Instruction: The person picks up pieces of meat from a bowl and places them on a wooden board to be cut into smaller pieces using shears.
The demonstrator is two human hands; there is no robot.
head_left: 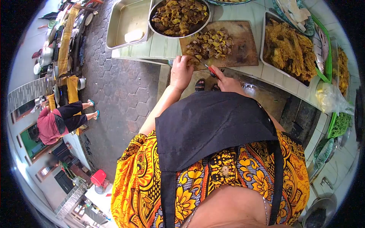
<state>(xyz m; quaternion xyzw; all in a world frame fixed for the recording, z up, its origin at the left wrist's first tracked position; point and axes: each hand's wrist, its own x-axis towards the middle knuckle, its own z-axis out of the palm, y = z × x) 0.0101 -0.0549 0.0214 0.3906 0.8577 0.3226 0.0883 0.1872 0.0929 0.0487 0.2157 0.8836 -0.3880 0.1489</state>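
My left hand [181, 73] is at the near left edge of a wooden cutting board [243, 49], its fingers closed on a small piece of brownish-yellow cooked meat. My right hand [229, 84] grips a knife [211, 70] with a red handle, its short blade pointing toward the left hand. On the board, just beyond both hands, lies a pile of cut meat pieces [213, 43]. Behind the board's left side stands a round metal bowl [151, 28] heaped with larger pieces of the same meat.
Left of the bowl sits a rectangular metal tray [111, 34] with a whitish item inside. To the right, another tray [263, 47] holds fried food. Beyond are a green basket [323, 74], a plastic bag [331, 97] and green beans [341, 125]. Far left, a person [53, 127] bends near a counter.
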